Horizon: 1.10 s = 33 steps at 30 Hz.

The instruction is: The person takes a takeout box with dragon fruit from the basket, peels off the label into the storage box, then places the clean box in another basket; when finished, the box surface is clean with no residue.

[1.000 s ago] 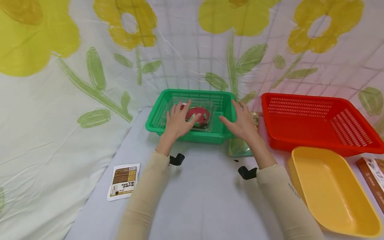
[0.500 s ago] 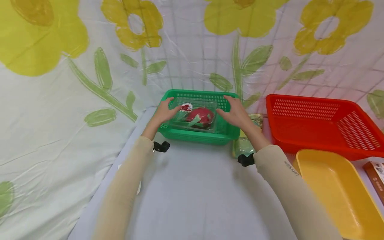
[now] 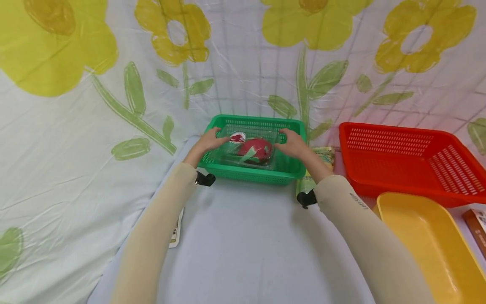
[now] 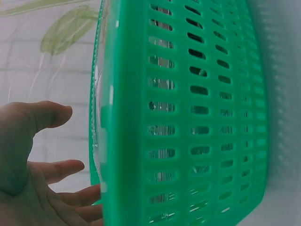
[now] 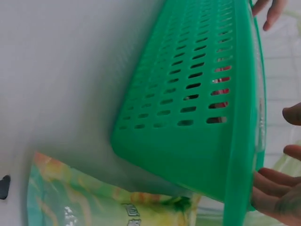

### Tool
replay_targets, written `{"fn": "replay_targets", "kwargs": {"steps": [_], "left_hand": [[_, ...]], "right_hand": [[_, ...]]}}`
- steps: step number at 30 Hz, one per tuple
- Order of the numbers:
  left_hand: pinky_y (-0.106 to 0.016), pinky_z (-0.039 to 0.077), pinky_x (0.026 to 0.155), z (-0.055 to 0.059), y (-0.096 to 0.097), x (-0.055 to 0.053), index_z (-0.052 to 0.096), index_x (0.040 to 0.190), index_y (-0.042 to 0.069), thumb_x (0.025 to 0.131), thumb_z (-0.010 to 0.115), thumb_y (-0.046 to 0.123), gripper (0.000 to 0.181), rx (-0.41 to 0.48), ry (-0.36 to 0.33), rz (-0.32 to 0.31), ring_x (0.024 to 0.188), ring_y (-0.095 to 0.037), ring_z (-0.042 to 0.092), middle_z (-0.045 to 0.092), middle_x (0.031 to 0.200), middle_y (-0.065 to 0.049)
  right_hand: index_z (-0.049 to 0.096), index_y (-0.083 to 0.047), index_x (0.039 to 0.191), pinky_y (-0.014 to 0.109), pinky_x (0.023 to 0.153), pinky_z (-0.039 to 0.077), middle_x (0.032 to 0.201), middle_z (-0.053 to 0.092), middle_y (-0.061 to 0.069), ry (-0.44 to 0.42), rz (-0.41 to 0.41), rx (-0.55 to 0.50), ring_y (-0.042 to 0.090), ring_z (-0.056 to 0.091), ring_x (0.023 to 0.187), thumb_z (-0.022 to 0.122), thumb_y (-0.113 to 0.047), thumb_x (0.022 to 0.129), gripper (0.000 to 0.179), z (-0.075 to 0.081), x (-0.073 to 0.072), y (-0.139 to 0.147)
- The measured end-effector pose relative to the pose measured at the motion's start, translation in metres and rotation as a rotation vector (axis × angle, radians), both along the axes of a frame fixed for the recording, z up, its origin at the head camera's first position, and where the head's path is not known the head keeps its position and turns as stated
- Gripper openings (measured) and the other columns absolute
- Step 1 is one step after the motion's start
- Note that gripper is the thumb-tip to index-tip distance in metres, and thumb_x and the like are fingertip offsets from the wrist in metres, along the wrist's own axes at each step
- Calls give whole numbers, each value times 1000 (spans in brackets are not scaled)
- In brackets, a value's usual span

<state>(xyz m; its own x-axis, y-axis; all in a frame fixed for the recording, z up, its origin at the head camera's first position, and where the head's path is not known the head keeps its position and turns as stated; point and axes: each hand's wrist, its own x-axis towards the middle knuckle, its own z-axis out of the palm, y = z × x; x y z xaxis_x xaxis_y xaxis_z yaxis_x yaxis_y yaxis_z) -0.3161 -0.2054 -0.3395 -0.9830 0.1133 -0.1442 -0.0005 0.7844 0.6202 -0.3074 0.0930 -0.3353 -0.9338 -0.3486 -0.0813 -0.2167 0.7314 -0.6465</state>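
Both arms stretch forward over the table [image 3: 243, 249] on my head feed, beige sleeves [image 3: 152, 228] slanting inward from the near edge. The left hand [image 3: 206, 142] is at the left end of a green basket [image 3: 258, 176] and the right hand [image 3: 293, 145] at its right end, palms turned toward each other. Each grip is wide, thumb well apart from spread fingers, with hold of nothing I can make out; whether any fingertip presses on something, I cannot tell. Between the hands, inside the basket, sits a clear plastic box [image 3: 232, 156] with a round label [image 3: 238, 137] at its left and a red dragon fruit [image 3: 259, 147] at its right.

From the left wrist, I see what the head feed hides: stripes like a barcode behind the slots of the basket's near wall, and the lower fingers passing behind the rim. The right wrist shows patches of red through those slots, and more of a green-and-yellow pouch [image 5: 103, 200] just beside the basket, which the right arm partly covers from above. Only the head feed takes in the red basket [image 3: 395, 164] and the yellow tub [image 3: 417, 232], both to the right.
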Motion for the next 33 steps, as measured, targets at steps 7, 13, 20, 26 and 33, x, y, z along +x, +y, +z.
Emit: {"fn": "replay_targets", "kwargs": {"steps": [7,13,20,26,33], "left_hand": [[-52,28,114,-4,2,-1,25,153,-3,100,51,37,71,-25,-8,35,144,-40,25,24,158,-23],[-50,40,106,1,0,4,22,155,2,101,51,38,71,12,-70,43,140,-39,33,20,160,-20],[-50,46,98,2,-1,4,20,156,3,102,52,26,67,56,-172,35,136,-40,38,14,162,-18],[-47,50,94,0,-3,-1,11,159,9,103,50,23,69,65,-275,42,117,-41,56,12,163,-17],[-49,50,94,-2,-5,-3,10,160,18,103,51,18,70,159,-306,52,112,-42,59,11,163,-15]], "right_hand": [[28,4,151,56,111,30,155,27,26,-49,-2,2,44,27,141,55,-23,100,64,-7,-1,-2],[26,0,154,55,104,39,158,22,23,-141,-19,-33,43,34,138,55,-27,101,66,-6,-2,-4],[23,-6,156,55,97,47,159,19,22,-340,-108,-244,46,43,130,50,-18,102,62,-8,-2,-4],[19,-9,158,55,98,46,150,34,31,-459,-168,-413,48,54,120,50,-11,103,64,-9,-5,-3],[11,-14,160,55,101,44,150,31,35,-576,-215,-486,48,51,123,49,-9,102,69,-8,-11,-2]]}}
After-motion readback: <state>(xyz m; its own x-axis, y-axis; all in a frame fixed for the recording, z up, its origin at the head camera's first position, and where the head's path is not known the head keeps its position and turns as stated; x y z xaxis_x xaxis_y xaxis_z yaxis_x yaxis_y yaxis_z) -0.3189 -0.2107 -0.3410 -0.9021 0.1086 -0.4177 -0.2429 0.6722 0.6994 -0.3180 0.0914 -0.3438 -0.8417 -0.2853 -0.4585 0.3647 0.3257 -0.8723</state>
